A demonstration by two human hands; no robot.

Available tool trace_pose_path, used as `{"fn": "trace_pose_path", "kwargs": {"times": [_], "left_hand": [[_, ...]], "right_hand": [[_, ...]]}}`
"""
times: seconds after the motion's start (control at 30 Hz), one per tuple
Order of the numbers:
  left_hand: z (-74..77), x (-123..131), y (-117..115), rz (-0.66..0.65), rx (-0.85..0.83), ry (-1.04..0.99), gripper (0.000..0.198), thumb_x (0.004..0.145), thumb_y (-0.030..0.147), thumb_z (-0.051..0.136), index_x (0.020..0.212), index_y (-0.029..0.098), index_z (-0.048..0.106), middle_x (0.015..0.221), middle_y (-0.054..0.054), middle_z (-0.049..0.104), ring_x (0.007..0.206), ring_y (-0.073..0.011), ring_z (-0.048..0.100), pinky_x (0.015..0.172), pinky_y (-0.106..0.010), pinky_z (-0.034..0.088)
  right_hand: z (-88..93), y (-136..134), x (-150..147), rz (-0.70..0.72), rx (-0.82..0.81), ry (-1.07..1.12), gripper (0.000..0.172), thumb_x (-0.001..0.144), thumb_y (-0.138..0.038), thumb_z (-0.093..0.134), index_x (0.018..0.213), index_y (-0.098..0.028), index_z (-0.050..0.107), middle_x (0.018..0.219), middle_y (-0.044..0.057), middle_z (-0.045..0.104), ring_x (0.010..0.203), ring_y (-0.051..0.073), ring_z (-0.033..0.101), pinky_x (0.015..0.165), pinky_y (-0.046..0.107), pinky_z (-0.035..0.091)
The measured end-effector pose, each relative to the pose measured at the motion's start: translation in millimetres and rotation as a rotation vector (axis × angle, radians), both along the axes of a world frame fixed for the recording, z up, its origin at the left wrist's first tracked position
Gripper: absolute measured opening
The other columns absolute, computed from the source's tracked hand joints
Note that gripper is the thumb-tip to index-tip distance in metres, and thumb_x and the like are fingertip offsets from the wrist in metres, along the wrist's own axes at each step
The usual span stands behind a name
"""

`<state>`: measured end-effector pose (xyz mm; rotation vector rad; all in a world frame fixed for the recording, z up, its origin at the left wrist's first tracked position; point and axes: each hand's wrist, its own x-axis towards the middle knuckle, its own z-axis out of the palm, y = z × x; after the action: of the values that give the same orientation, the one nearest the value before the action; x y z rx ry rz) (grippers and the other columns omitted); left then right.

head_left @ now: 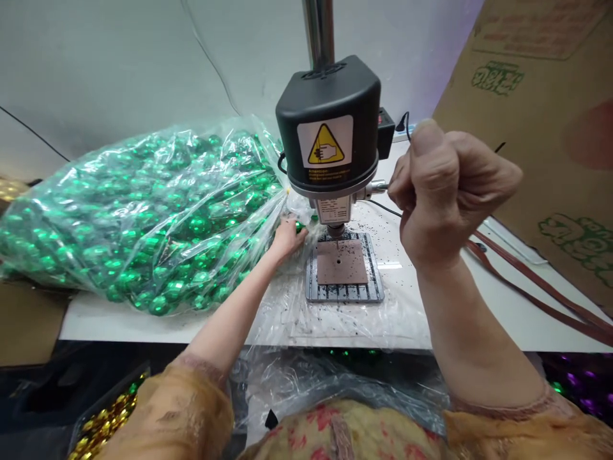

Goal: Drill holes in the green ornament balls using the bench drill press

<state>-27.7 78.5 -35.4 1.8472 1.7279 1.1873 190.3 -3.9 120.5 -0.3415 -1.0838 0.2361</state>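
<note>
A small black drill press point(330, 121) with a yellow hand-warning label stands in front of me. Beneath its chuck, a brownish square plate point(342, 271) with a small dark hole lies on the slotted metal base point(345, 295). My right hand point(438, 191) is closed in a fist at the press's right side, around the feed handle, mostly hidden by the fingers. My left hand point(286, 237) is at the gathered mouth of a clear plastic bag point(143, 217) full of shiny green faceted beads. Its fingers are around a green bead point(300, 227), left of the chuck.
Dark shavings are scattered over the base and the white table point(407, 313). A large cardboard box point(541, 128) rises at the right, with brown straps point(527, 281) beside it. Gold beads point(108, 418) sit below the table edge at left, purple ones point(582, 383) at right.
</note>
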Motion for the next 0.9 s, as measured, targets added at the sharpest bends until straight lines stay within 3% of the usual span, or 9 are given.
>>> {"fn": "trace_pose_path", "kwargs": {"times": [0.07, 0.2, 0.27, 0.37, 0.47, 0.63, 0.9], "left_hand": [[0.5, -2.6, -24.7, -0.036, -0.067, -0.136, 0.025, 0.073, 0.029, 0.076, 0.092, 0.017, 0.063, 0.082, -0.005, 0.065, 0.084, -0.0218, 0.065, 0.081, -0.036, 0.055], [6.9, 2.8, -66.0, -0.105, -0.178, -0.669, 0.044, 0.078, 0.043, 0.072, 0.112, 0.021, 0.053, 0.093, -0.003, 0.066, 0.077, -0.0165, 0.066, 0.067, -0.029, 0.056], [9.4, 10.6, -79.7, -0.151, -0.213, -0.791, 0.048, 0.079, 0.049, 0.072, 0.113, 0.022, 0.053, 0.096, -0.004, 0.066, 0.074, -0.0152, 0.066, 0.060, -0.025, 0.053], [7.8, 23.8, -91.9, -0.207, -0.182, -0.814, 0.051, 0.079, 0.052, 0.075, 0.116, 0.023, 0.055, 0.100, -0.005, 0.068, 0.080, -0.0149, 0.067, 0.063, -0.024, 0.053], [0.2, 34.8, -96.2, -0.246, -0.159, -0.785, 0.050, 0.081, 0.052, 0.075, 0.118, 0.025, 0.056, 0.106, -0.005, 0.070, 0.093, -0.0170, 0.069, 0.081, -0.029, 0.057], [-15.6, 46.7, -91.8, -0.267, -0.091, -0.663, 0.051, 0.080, 0.056, 0.075, 0.115, 0.024, 0.056, 0.107, -0.006, 0.071, 0.099, -0.0192, 0.068, 0.090, -0.034, 0.055], [-32.7, 53.3, -81.8, -0.374, -0.076, -0.578, 0.061, 0.076, 0.051, 0.081, 0.123, 0.021, 0.056, 0.122, -0.011, 0.066, 0.113, -0.0234, 0.066, 0.102, -0.041, 0.053]], "right_hand": [[-0.4, 0.7, 0.6, 0.017, 0.005, -0.006, 0.042, 0.087, -0.023, 0.065, 0.049, -0.018, 0.049, 0.045, -0.006, 0.041, 0.042, 0.003, 0.037, 0.045, 0.027, 0.026], [-1.1, 1.7, 0.3, 0.015, 0.024, 0.019, 0.040, 0.087, -0.017, 0.062, 0.048, -0.018, 0.050, 0.044, -0.007, 0.040, 0.041, 0.002, 0.036, 0.046, 0.026, 0.024], [-1.1, 0.8, 0.2, 0.019, 0.016, 0.031, 0.041, 0.086, -0.019, 0.063, 0.048, -0.017, 0.049, 0.044, -0.007, 0.040, 0.041, 0.002, 0.035, 0.046, 0.027, 0.023], [-0.6, -1.9, 0.4, 0.016, -0.010, 0.008, 0.042, 0.087, -0.023, 0.064, 0.048, -0.018, 0.049, 0.044, -0.006, 0.040, 0.041, 0.003, 0.036, 0.046, 0.027, 0.025], [-0.4, -3.6, 0.2, 0.004, -0.037, -0.021, 0.043, 0.089, -0.024, 0.063, 0.049, -0.019, 0.048, 0.045, -0.006, 0.039, 0.042, 0.004, 0.037, 0.049, 0.028, 0.029], [-0.9, -3.6, 0.8, 0.010, -0.006, 0.010, 0.047, 0.085, -0.036, 0.070, 0.048, -0.018, 0.047, 0.044, -0.006, 0.039, 0.041, 0.004, 0.035, 0.046, 0.029, 0.026], [-2.7, -10.0, 5.9, -0.100, -0.135, -0.123, 0.048, 0.090, -0.045, 0.062, 0.052, -0.022, 0.045, 0.047, -0.004, 0.042, 0.044, 0.008, 0.038, 0.046, 0.032, 0.033]]}}
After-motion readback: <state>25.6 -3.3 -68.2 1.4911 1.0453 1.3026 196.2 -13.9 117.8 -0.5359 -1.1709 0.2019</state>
